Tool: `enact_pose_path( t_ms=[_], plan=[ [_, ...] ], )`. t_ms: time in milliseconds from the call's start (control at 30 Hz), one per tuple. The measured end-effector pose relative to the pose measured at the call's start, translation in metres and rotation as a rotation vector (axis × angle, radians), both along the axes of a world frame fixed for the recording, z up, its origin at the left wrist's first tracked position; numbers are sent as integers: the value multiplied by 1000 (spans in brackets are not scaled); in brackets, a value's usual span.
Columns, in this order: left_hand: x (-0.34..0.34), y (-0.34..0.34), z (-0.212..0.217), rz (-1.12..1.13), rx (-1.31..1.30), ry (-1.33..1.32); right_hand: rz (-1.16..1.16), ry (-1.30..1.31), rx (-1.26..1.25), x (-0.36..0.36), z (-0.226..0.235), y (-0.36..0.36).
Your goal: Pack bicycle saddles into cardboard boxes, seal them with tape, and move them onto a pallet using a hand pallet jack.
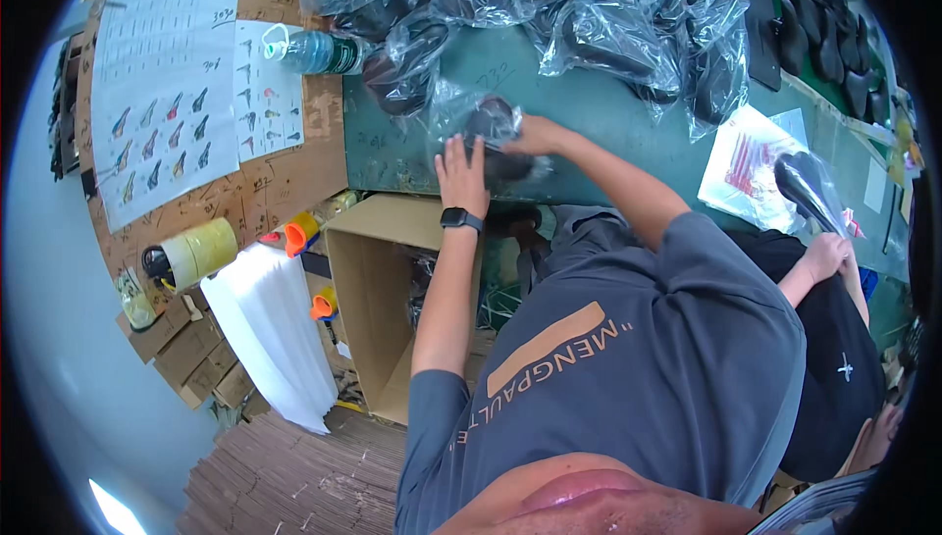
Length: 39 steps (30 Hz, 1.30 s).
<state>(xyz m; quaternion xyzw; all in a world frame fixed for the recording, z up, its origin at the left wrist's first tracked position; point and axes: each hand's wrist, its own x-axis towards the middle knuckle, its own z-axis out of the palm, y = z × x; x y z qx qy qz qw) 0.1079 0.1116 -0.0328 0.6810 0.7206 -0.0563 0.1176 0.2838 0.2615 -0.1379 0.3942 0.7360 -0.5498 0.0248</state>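
Observation:
A dark bicycle saddle [496,121] in a clear plastic bag lies at the near edge of the green tabletop [392,157], smeared by motion. My right hand [538,135] grips it from the right, fingers curled around its side. At its left, my left hand [461,182] lies with the fingers stretched out and spread, touching the edge of the clear bag. Another bagged saddle [397,79] sits just beyond, to the left. Below my left forearm stands an open cardboard box [388,216], with something dark in clear plastic inside.
Bagged saddles [599,30] are heaped along the far side. A water bottle [319,51] lies on the left board, near printed sheets [167,94] and a tape roll [201,253]. White foam sheets [270,329] hang beside the box. At right, a co-worker's hands [829,255] hold a bagged saddle [810,187].

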Motion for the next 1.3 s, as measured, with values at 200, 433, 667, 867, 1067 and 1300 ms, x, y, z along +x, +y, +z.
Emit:
enact_pose_path(
  t_ms=[200,433,667,867,1067,1300],
  plan=[
    [52,-7,-60,131,-362,-170,-383,-119,646,96,159,124],
    [84,-18,-38,620,-546,-565,-728,-486,696,101,80,177],
    [49,-133,85,902,-209,-1077,-79,-394,-38,43,108,44],
    [-18,-236,157,1024,-24,-1433,238,-192,1349,-45,122,12],
    [-95,-355,109,1107,14,-1633,115,-613,581,-79,45,-29],
    [-161,-408,-96,1317,-234,-1944,-215,-210,-584,-124,150,-75]
  ],
)
